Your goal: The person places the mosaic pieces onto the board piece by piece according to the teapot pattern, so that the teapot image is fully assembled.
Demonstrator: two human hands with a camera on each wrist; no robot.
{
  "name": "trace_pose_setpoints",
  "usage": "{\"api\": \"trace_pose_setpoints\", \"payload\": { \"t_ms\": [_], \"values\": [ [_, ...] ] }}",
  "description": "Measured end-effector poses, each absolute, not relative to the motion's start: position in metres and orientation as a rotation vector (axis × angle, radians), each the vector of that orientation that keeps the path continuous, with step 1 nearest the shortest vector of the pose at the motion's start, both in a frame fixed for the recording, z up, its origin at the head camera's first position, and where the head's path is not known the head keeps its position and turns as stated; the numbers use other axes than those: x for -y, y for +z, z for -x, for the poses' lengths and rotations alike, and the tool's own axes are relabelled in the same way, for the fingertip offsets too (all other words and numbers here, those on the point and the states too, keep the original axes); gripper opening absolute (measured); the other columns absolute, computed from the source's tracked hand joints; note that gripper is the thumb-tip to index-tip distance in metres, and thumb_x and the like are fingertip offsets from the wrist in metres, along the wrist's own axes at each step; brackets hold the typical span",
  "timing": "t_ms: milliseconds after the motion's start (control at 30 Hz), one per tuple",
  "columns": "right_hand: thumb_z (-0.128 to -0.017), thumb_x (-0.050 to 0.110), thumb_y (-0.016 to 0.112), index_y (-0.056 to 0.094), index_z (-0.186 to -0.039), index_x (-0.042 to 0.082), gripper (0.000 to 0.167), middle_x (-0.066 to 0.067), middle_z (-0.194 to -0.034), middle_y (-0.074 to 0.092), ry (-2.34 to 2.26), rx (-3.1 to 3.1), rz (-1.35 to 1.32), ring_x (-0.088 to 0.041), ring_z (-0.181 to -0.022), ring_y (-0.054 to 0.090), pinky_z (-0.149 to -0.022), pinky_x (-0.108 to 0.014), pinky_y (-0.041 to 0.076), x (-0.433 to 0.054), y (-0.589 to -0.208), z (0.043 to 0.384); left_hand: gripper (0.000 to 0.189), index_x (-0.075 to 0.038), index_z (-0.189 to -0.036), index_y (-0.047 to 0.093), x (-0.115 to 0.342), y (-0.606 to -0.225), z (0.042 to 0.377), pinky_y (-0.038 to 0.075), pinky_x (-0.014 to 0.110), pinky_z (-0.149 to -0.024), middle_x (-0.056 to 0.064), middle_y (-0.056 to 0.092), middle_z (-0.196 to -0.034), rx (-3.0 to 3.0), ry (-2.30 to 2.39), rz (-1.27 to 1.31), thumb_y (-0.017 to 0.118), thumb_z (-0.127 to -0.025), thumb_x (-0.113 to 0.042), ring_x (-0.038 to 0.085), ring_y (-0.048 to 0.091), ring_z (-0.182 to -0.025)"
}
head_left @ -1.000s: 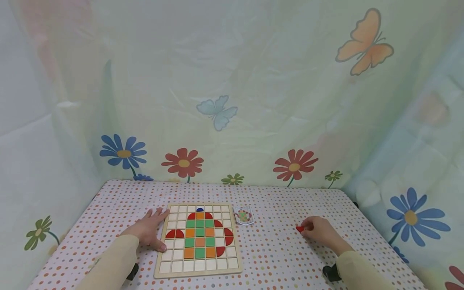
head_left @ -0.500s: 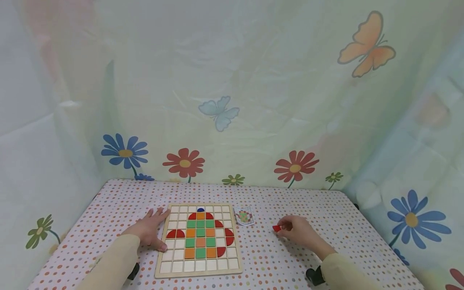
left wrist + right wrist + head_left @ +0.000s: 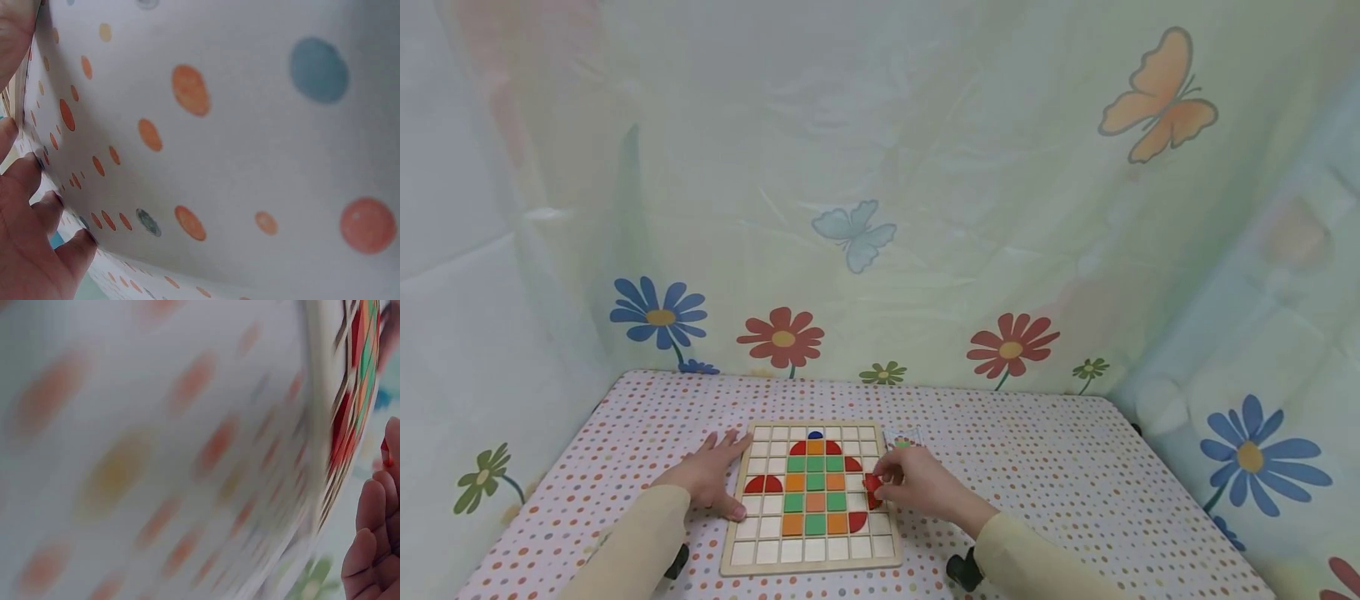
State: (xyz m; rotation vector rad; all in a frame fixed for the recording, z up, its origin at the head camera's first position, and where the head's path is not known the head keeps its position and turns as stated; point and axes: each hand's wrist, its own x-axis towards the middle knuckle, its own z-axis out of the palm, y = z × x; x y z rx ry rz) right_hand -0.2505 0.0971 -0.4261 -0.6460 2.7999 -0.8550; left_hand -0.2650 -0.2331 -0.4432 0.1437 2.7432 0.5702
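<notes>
A wooden grid board (image 3: pixel 811 568) lies on the table, with orange, green, red and blue tiles in several of its cells. My left hand (image 3: pixel 703 479) rests at the board's left edge, its fingers spread and the thumb touching the frame. Over the right side of the board, my right hand (image 3: pixel 928 483) pinches a small red tile (image 3: pixel 384 452) between thumb and fingertips. Its exact shape is hard to tell. Red rounded tiles (image 3: pixel 857 522) lie beneath and near that hand. In the left wrist view, the left fingers (image 3: pixel 69 256) touch the dotted cloth.
A small pattern card (image 3: pixel 904 439) lies right of the board, partly covered by my right hand. Dotted cloth (image 3: pixel 1075 483) covers the table. A curtain (image 3: pixel 925 167) printed with flowers and butterflies hangs behind and at the sides.
My right hand has carried the red tile leftward from the right part of the table to above the board's right side. My left hand has stayed in place.
</notes>
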Motion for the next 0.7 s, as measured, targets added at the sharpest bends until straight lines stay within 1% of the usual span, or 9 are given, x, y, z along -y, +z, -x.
{"api": "trace_pose_setpoints", "payload": {
  "t_ms": [233,400,533,700],
  "values": [
    [-0.087,0.016,0.082,0.076,-0.099,0.008,0.015,0.008,-0.082,0.068,-0.725,-2.75,0.808,0.0,-0.071,0.055,-0.067,-0.018,0.05,-0.037,-0.426,0.252,0.119,-0.008,-0.16,0.032,0.231,-0.44,0.263,0.017,0.072,-0.121,0.027,0.02,-0.167,-2.744,0.583,-0.126,0.097,-0.063,-0.032,0.053,0.009,-0.155],
    [-0.086,0.02,0.084,0.077,-0.1,0.009,0.018,0.007,-0.086,0.073,-0.625,-2.771,0.829,0.002,-0.073,0.058,-0.072,-0.017,0.053,-0.006,-0.426,0.253,0.119,-0.008,-0.16,0.032,0.231,-0.441,0.263,0.017,0.072,-0.121,0.027,0.019,-0.168,-2.747,0.59,-0.131,0.097,-0.063,-0.033,0.053,0.009,-0.155],
    [-0.086,0.025,0.084,0.078,-0.097,0.012,0.018,0.009,-0.082,0.072,-0.547,-2.788,0.829,0.002,-0.07,0.056,-0.069,-0.016,0.051,0.011,-0.426,0.252,0.119,-0.009,-0.16,0.032,0.231,-0.441,0.265,0.016,0.072,-0.121,0.026,0.019,-0.168,-2.743,0.592,-0.143,0.096,-0.064,-0.033,0.053,0.009,-0.155],
    [-0.086,0.028,0.084,0.077,-0.091,0.015,0.015,0.013,-0.072,0.064,-0.471,-2.803,0.864,0.0,-0.064,0.051,-0.061,-0.015,0.046,0.024,-0.428,0.251,0.118,-0.009,-0.16,0.032,0.233,-0.441,0.264,0.016,0.073,-0.121,0.027,0.019,-0.168,-2.742,0.601,-0.152,0.096,-0.064,-0.033,0.053,0.009,-0.155]
  ]
}}
